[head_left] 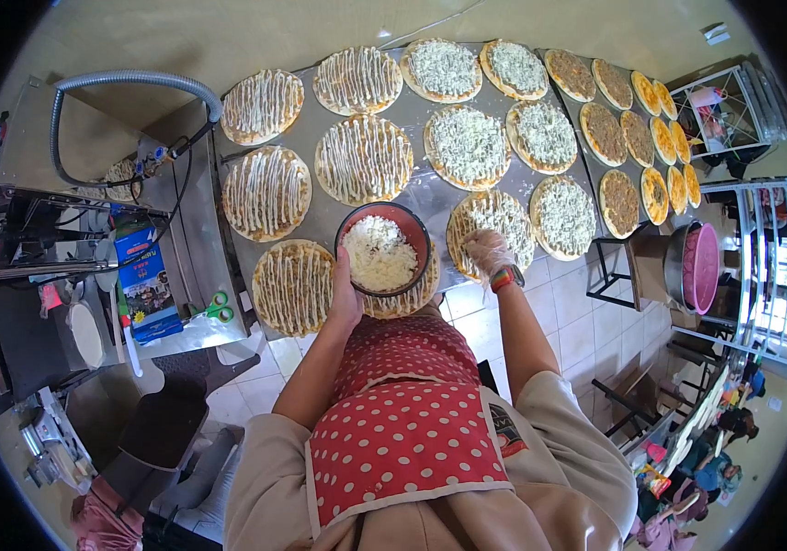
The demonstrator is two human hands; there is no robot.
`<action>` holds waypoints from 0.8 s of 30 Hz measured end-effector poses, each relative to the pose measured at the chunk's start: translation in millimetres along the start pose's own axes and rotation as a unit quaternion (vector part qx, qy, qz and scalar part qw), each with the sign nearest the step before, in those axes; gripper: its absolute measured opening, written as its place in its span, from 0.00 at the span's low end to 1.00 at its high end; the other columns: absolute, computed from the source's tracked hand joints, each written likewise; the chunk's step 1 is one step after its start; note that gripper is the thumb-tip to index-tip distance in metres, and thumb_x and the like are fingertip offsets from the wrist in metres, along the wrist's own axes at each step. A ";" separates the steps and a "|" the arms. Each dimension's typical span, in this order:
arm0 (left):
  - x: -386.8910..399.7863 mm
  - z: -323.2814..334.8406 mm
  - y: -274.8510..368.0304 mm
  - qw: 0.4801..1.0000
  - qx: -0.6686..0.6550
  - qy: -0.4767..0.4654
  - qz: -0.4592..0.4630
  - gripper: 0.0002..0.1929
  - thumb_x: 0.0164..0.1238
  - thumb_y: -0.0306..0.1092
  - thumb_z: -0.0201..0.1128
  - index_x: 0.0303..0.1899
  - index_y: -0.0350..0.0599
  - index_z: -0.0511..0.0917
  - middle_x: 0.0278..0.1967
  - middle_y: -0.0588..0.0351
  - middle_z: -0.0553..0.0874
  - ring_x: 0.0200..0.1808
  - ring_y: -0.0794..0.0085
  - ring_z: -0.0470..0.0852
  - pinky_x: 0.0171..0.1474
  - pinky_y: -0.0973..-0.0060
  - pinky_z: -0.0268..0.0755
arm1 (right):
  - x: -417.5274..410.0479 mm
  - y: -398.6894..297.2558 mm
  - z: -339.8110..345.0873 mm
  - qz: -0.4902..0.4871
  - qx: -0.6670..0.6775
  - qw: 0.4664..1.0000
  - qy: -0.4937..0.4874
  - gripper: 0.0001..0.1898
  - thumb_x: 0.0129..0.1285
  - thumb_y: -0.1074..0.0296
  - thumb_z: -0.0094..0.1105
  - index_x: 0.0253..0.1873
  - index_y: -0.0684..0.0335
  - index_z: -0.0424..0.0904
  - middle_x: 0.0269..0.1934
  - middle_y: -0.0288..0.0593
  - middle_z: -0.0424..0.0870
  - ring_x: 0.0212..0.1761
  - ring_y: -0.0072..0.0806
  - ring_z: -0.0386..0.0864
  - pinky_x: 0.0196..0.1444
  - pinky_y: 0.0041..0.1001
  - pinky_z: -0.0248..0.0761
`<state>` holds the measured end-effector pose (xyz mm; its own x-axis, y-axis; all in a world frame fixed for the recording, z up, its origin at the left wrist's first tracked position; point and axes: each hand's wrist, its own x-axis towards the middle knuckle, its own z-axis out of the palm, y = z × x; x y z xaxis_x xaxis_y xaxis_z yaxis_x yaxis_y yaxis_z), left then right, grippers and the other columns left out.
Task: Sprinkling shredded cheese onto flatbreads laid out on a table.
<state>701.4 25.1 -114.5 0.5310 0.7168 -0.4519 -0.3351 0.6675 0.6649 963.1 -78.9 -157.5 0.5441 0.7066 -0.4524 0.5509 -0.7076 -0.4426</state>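
My left hand (346, 296) grips the rim of a round bowl (422, 237), dark outside and reddish inside, that holds white grated cheese (381, 255). The bowl is above a pizza (397, 303) striped with white sauce and hides most of it. In a clear plastic glove, my right hand (490, 253) is over another striped pizza (493, 213) with some cheese scattered on it; its fingertips are bunched, and whether they hold cheese is hidden. Just right of it lies a cheese-covered pizza (563, 217). A striped pizza (293, 286) lies left of the bowl.
The metal table (414, 186) bears several rows of pizzas, with meat-topped ones (603, 134) at the right. Left are green-handled scissors (219, 308), a blue box (147, 282) and a flexible metal hose (138, 77). A pink basin (701, 268) stands right; several people (710, 468) are beyond.
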 end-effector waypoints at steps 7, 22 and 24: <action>-5.0 0.6 7.3 1.000 -0.007 -0.004 0.010 0.32 0.69 0.59 0.38 0.63 0.43 0.58 0.60 0.50 0.69 0.61 0.65 0.68 0.62 0.67 0.60 | -7.8 4.3 2.4 -0.022 -0.054 0.998 -0.004 0.09 0.55 0.65 0.53 0.36 0.58 0.82 0.34 0.49 0.82 0.37 0.38 0.80 0.43 0.32 0.72; -19.5 -2.8 14.3 0.999 -0.008 0.033 0.005 0.32 0.69 0.59 0.38 0.63 0.43 0.57 0.60 0.50 0.68 0.61 0.64 0.68 0.61 0.67 0.62 | 83.1 -0.5 -44.3 -0.015 -0.112 0.990 0.081 0.12 0.50 0.60 0.54 0.36 0.57 0.82 0.30 0.50 0.82 0.32 0.42 0.80 0.36 0.33 0.73; -18.8 -1.6 13.6 0.999 -0.009 0.031 0.003 0.32 0.69 0.59 0.38 0.63 0.43 0.57 0.60 0.50 0.68 0.61 0.64 0.68 0.62 0.67 0.62 | 94.0 21.2 -45.5 -0.027 -0.029 0.998 0.057 0.12 0.50 0.59 0.53 0.33 0.59 0.81 0.29 0.52 0.81 0.32 0.44 0.80 0.35 0.33 0.73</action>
<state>685.6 21.0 -97.9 0.4804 0.7313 -0.4841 -0.3529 0.6665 0.6567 1054.7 -27.1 -174.1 0.5787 0.7428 -0.3368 0.6150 -0.6687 -0.4179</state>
